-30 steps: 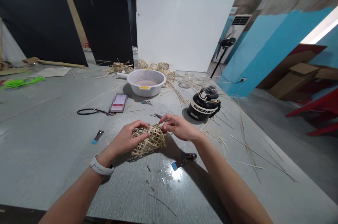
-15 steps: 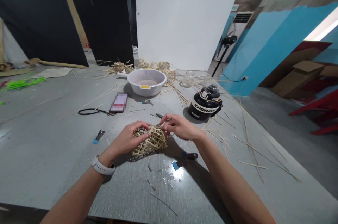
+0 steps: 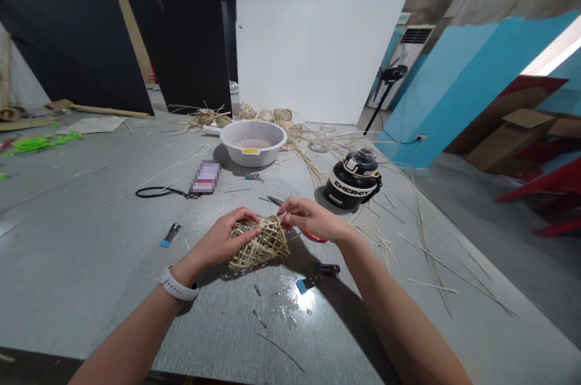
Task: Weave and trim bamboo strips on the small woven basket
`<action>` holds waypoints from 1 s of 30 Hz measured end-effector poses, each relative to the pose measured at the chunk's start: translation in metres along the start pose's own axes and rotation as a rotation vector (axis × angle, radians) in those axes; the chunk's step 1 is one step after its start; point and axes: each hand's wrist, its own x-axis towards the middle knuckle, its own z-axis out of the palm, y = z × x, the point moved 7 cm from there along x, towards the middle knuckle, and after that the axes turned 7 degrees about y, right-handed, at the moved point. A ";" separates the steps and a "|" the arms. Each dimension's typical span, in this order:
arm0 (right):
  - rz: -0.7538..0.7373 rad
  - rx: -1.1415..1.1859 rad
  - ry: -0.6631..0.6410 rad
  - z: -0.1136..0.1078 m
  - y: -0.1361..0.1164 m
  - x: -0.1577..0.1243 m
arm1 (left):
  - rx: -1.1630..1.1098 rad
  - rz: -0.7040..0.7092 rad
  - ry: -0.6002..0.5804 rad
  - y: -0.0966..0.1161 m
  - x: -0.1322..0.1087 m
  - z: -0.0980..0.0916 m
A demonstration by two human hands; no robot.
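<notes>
A small woven bamboo basket (image 3: 262,246) lies on its side on the grey table (image 3: 82,252). My left hand (image 3: 223,238), with a white watch at the wrist, is wrapped over the basket's left side and holds it. My right hand (image 3: 308,218) pinches a thin strip at the basket's upper right edge, fingers pressed together. Scissors with red handles (image 3: 313,235) lie just behind my right hand, their blades pointing left.
A white basin (image 3: 252,141) stands further back, with several finished woven baskets (image 3: 281,118) behind it. A black jug (image 3: 354,179) stands to the right. A phone (image 3: 205,174) with a black cord, small clips (image 3: 169,233) and loose bamboo strips (image 3: 426,258) are scattered about.
Both hands stay on the basket. My right hand has shifted slightly, and more of the red scissors handle shows behind it.
</notes>
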 end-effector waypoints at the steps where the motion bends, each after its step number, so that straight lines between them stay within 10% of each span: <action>1: -0.009 -0.022 0.011 -0.001 -0.002 -0.001 | 0.002 0.003 0.000 0.000 0.000 0.000; 7: -0.251 -0.467 0.305 0.004 -0.043 -0.015 | -0.060 -0.044 -0.034 -0.004 -0.001 0.005; 20: -0.242 -0.839 0.235 0.039 -0.054 -0.025 | 0.043 -0.011 -0.162 0.004 -0.013 0.019; 30: -0.352 -1.066 0.248 0.044 -0.060 -0.027 | 0.219 0.171 0.071 0.012 -0.013 0.011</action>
